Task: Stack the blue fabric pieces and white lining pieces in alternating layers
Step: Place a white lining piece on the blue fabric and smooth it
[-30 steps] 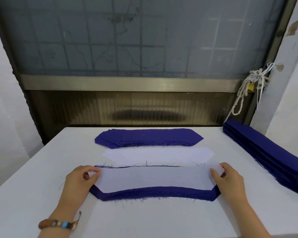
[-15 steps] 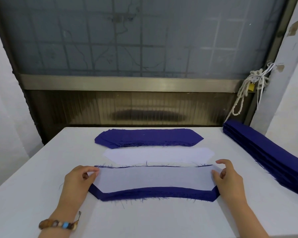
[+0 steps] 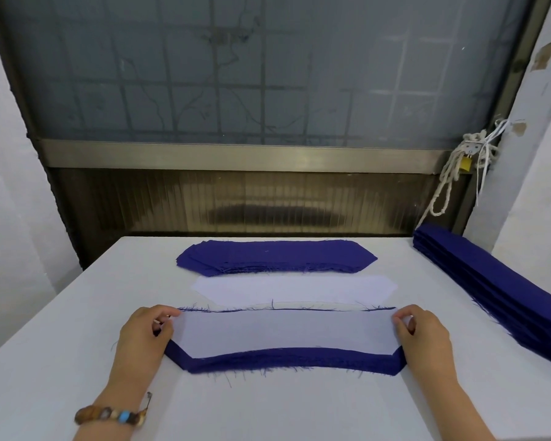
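A white lining piece (image 3: 283, 332) lies on top of a stack of blue fabric (image 3: 287, 359) near the table's front. My left hand (image 3: 143, 337) pinches the lining's left end. At the other end my right hand (image 3: 425, 334) pinches the lining's right corner between thumb and fingers. The blue shows as a band along the near edge and a thin frayed line along the far edge. Behind it lies a pile of white lining pieces (image 3: 295, 289), and farther back a pile of blue fabric pieces (image 3: 275, 257).
The white table (image 3: 268, 405) reaches to a window wall at the back. A long folded pile of blue cloth (image 3: 497, 288) runs along the table's right edge. A knotted rope (image 3: 452, 173) hangs at the window's right corner.
Both hands shifted the white lining slightly away from me, so more blue shows along the near edge. My right hand's fingers closed onto the lining's corner.
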### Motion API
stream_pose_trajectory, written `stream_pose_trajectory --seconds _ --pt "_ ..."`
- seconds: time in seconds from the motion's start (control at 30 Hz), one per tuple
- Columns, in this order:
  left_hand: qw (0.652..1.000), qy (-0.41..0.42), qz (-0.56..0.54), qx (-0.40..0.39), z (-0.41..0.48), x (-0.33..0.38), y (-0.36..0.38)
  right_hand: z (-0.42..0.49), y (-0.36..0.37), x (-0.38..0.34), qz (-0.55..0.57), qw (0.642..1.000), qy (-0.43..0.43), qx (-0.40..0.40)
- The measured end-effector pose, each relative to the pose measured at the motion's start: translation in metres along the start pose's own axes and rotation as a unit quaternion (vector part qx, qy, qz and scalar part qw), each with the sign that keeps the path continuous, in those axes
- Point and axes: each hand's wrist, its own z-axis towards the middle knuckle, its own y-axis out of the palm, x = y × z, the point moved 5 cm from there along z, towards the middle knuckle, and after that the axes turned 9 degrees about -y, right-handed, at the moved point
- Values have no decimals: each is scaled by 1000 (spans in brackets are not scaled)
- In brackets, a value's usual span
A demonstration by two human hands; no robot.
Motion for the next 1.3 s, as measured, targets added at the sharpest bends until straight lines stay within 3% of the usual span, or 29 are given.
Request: stream_pose_trajectory --seconds 0.1,0.2,0.27,0.43,0.53,0.7,0.9,1.1,1.2,1.3 --pt "1000 15 11 3 1 1 -1 -1 -2 -2 2 1000 -1 7" --pt "995 27 77 55 1 3 -5 -4 -4 -5 -21 999 -30 23" --pt "997 33 47 54 0 5 -6 -4 -4 -8 -15 998 -61 29" --pt "990 87 -86 -64 -7 21 4 -4 0 -20 91 986 -136 -12" --pt "983 76 -83 -145 -10 21 15 -6 8 -22 109 980 -150 -71" --pt "981 50 -68 -177 -7 16 19 -2 10 -19 114 980 -123 -107" --pt "979 -4 -17 -204 0 20 24 7 13 -22 29 977 -99 -188" --pt "952 -17 198 -233 8 36 39 22 26 -29 -125 952 -80 -267" --pt "948 -38 216 -229 23 44 44 36 34 -34 -145 952 -62 -263" --pt "966 -27 176 -186 39 60 56 53 46 -51 -121 962 -62 -238"
